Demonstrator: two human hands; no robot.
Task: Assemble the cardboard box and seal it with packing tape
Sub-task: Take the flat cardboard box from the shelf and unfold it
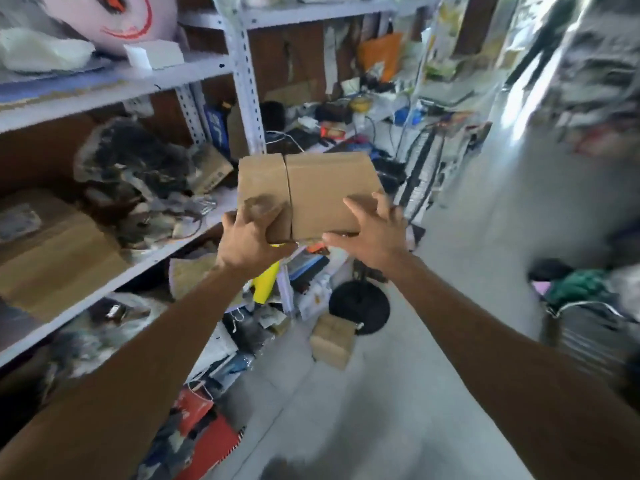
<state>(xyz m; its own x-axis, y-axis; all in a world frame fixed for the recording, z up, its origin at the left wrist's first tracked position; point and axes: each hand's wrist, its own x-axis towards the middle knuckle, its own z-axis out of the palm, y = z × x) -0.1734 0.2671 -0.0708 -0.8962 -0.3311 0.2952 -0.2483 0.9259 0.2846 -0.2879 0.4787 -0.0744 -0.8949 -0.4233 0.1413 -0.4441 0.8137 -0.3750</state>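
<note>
L hand (250, 241) fingers (258, 209) are curled over the near-left corner of a plain brown cardboard box (322, 192), thumb underneath at its near edge, so the hand grips the box. R hand (372, 242) has its fingers (360, 207) spread and mostly straight, laid flat on the box's top face at the near-right corner; the thumb points left along the near edge. It presses more than it clasps.

The box is held up in mid-air betw. both hands, at about mid-shelf height, just right of the shelving, w/ both bare forearms reaching out from the near edge. Its top flaps are folded shut and meet in a seam that runs near-to-far, left of centre; can't tell whether any tape lies over the seam.

Left: a white metal shelving rack (242, 98) w/ several tiers, packed w/ goods. A white-faced mask w/ a red painted grin (124, 19) sits on the top-left tier, a large flat brown carton (59, 258) on a lower tier at left. On the grey concrete floor (398, 393) under the box: a small brown cardboard box (332, 341), a round black disc-shaped base (358, 306) just beyond it, and red-and-black packets (207, 441) nearer. A yellow object (265, 285) shows under the L wrist. Far right is blurred.
</note>
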